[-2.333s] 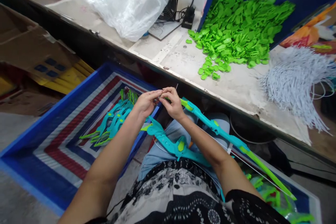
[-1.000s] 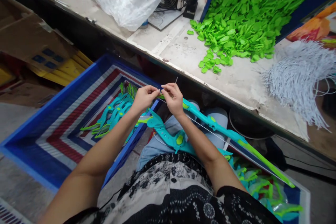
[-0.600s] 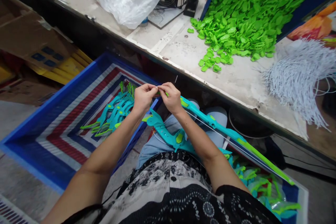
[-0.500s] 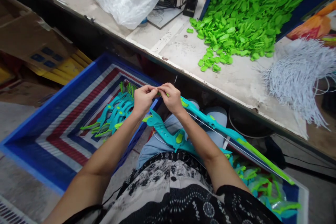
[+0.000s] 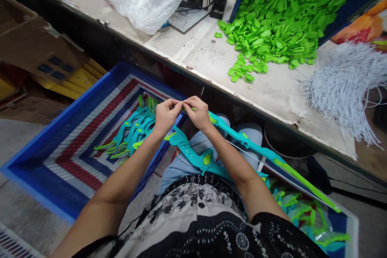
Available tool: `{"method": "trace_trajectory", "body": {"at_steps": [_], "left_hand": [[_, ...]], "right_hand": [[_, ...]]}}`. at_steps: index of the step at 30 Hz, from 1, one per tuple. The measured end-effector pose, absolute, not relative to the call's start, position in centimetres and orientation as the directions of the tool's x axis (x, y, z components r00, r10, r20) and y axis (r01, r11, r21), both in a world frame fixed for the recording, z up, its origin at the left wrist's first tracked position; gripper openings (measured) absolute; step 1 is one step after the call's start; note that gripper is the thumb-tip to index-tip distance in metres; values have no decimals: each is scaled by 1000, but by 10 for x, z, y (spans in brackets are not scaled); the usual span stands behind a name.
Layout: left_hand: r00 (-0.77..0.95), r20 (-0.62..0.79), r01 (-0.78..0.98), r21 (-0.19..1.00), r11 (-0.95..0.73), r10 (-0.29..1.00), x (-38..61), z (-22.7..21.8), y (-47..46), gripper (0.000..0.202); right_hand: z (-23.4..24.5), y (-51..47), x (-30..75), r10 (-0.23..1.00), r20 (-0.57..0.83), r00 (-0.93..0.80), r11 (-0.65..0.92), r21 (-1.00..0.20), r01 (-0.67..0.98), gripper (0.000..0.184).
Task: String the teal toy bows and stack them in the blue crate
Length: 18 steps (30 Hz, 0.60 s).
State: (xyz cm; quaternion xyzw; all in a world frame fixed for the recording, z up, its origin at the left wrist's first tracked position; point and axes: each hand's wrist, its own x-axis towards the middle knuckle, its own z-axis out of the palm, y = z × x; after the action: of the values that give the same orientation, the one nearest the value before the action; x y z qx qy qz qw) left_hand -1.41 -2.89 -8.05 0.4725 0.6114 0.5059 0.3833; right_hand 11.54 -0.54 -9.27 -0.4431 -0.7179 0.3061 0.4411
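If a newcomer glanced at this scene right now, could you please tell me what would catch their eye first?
Probably the large heap of bright green pieces on the bench at the upper right. Next, perhaps, the left hand and right hand meeting near the centre, with a long teal-and-green piece slanting from there towards the lower right. The big blue crate at the left also stands out.
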Motion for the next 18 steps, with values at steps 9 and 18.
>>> {"method": "trace_trajectory", "body": {"at_steps": [9,18], "left_hand": [[-288,32,187,982,23,957,-13,-89,-28,17],[-281,195,467,883,-44,940,-4,-85,-29,18]], "right_hand": [[-97,-7,107,937,326,-128,350,-872,342,12],[-91,-12,113,883,332,-332,469,-608,640,27]]}}
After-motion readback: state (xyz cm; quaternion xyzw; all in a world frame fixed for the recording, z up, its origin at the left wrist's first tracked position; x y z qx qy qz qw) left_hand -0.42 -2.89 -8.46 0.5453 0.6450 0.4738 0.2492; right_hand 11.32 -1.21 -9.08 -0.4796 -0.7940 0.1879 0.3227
